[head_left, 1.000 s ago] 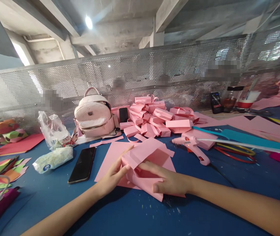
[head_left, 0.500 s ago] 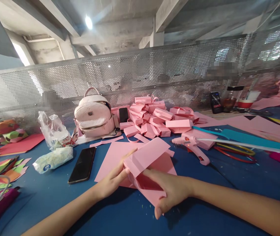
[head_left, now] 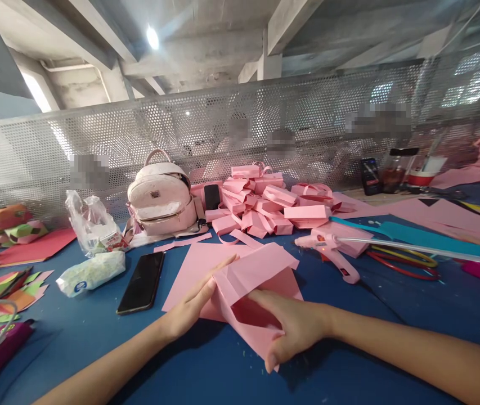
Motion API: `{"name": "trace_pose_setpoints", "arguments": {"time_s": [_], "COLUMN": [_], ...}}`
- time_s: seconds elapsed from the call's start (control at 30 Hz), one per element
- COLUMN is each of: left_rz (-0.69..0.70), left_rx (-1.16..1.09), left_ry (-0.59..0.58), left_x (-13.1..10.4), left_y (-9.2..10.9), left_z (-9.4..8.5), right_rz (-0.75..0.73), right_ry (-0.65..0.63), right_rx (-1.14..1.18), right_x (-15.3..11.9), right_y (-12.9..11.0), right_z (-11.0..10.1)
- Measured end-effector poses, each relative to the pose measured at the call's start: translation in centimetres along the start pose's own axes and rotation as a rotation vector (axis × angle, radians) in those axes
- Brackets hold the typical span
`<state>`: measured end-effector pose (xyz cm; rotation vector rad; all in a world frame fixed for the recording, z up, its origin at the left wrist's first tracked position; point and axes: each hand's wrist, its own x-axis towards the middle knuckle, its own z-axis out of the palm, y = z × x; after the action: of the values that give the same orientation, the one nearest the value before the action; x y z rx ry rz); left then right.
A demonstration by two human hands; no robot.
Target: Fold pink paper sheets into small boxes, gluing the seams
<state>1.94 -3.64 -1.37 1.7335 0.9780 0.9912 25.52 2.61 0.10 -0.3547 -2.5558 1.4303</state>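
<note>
Paper (head_left: pixel 260 271) is pinched at its end by your left hand (head_left: pixel 187 309); your right hand (head_left: pixel 292 320) sits inside (whether gripping, can't tell): even pressure should keep creases crisp.

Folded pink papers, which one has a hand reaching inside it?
The open folded paper nearest you: the right hand has its fingers inside, while the left hand touches its left side. Neither hand touches those in the pile behind it.
</note>
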Motion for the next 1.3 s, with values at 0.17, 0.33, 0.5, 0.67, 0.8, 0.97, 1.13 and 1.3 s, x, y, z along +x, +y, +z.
{"name": "trace_pose_setpoints", "arguments": {"time_s": [0.17, 0.33, 0.5, 0.67, 0.8, 0.97, 1.13, 1.3], "left_rz": [0.005, 0.007, 0.01, 0.018, 0.034, 0.03, 0.036, 0.023], "left_rx": [-0.153, -0.187, -0.156, -0.131, -0.096, -0.1, -0.091, -0.093], "left_ry": [0.008, -0.011, -0.012, -0.004, 0.0, 0.001, 0.001, 0.004], "left_x": [0.0, -0.1, -0.1, 0.0, 0.1, 0.2, 0.1, 0.1], "left_y": [-1.1, -1.1, -0.7, -0.5, -0.5, -0.4, -0.3, -0.1], "left_z": [0.1, 0.1, 0.1, 0.2, 0.2, 0.2, 0.2, 0.3], "right_rz": [0.012, -0.015, -0.034, 0.004, -0.003, -0.023, -0.023, -0.016], "right_ry": [0.004, 0.012, 0.011, 0.031, 0.033, 0.036, 0.043, 0.044], "right_rx": [0.019, 0.002, -0.017, -0.053, -0.068, -0.069, -0.103, -0.143], "right_x": [0.0, 0.1, 0.1, 0.1, 0.1, 0.1, 0.1, 0.2], "right_y": [-0.5, -1.0, -1.2, -1.1, -1.1, -1.3, -1.1, -0.9], "right_z": [0.0, 0.0, -0.1, 0.0, 0.0, -0.1, 0.0, 0.0]}}
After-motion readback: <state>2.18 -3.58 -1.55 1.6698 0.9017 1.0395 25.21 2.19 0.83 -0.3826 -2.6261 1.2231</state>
